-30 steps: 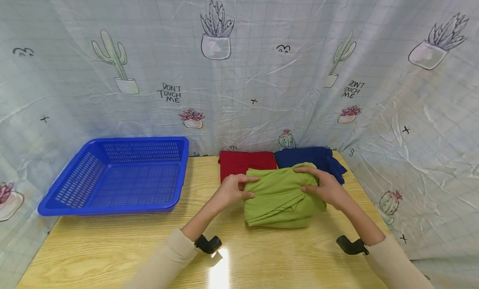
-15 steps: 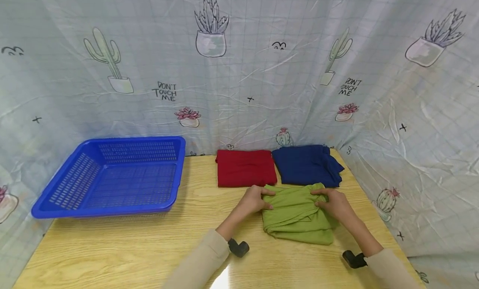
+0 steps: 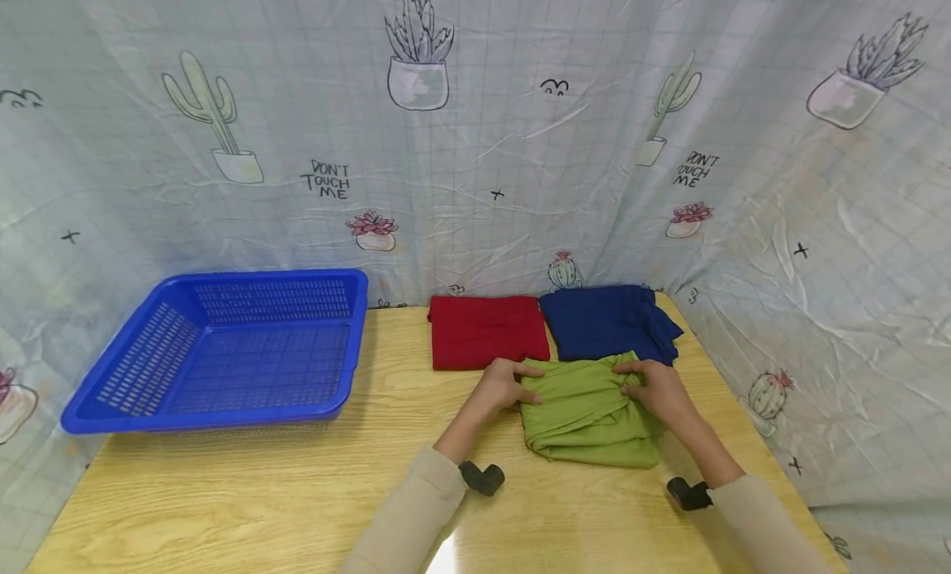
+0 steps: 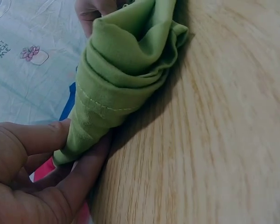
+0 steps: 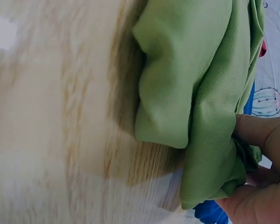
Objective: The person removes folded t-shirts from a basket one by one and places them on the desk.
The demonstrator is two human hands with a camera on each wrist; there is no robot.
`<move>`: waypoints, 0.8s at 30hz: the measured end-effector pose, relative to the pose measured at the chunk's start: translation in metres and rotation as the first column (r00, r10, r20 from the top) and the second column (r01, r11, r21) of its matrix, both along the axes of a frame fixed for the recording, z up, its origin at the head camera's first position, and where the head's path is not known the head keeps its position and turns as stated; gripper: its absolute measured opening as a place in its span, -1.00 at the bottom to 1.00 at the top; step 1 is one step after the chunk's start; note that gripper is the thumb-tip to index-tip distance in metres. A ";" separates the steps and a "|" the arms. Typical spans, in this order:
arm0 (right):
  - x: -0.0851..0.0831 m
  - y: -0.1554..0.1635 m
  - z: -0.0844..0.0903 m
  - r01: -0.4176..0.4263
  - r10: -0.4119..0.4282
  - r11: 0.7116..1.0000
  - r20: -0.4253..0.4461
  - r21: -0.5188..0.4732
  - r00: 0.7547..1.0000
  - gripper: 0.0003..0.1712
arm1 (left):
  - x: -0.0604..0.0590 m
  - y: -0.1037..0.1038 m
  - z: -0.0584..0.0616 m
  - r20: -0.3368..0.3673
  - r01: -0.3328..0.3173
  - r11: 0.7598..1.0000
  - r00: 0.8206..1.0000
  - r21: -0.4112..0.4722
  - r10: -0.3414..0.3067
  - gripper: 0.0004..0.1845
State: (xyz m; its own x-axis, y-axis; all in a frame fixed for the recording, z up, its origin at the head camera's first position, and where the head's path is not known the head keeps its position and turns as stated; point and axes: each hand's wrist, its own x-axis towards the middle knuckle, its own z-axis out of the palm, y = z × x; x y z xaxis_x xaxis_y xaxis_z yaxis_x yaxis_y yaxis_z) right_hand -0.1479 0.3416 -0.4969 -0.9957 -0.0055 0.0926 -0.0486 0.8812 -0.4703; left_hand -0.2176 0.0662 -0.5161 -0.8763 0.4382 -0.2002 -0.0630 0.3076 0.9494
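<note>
- The folded green cloth [image 3: 587, 413] lies on the wooden table [image 3: 245, 491], just in front of the red cloth [image 3: 486, 332] and the navy cloth [image 3: 605, 324].
- The left hand [image 3: 499, 386] pinches its left far corner and the right hand [image 3: 660, 390] grips its right far corner, fingers curled into the fabric.
- I judge the bundle is being set down; next comes letting go without loosening the folds.
- The left wrist view shows the stacked layers [image 4: 121, 88] edge-on and the thumb on the seam; the head view alone shows the blue basket [image 3: 223, 351], well left of the green cloth.
</note>
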 end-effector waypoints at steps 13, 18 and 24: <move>-0.008 -0.004 0.004 -0.078 0.075 0.990 0.029 0.116 0.997 -0.61 | -0.003 -0.017 0.012 -0.121 0.076 0.993 0.989 -0.093 -0.087 -0.58; 0.007 -0.019 0.028 -0.083 0.116 0.948 -0.091 0.308 0.989 -0.50 | 0.007 -0.060 0.053 -0.403 0.149 0.954 0.881 -0.260 -0.247 -0.60; 0.006 -0.042 0.052 -0.249 0.274 0.950 -0.117 0.186 0.955 -0.35 | 0.015 -0.128 0.094 -0.603 0.071 0.882 0.704 -0.466 -0.375 -0.42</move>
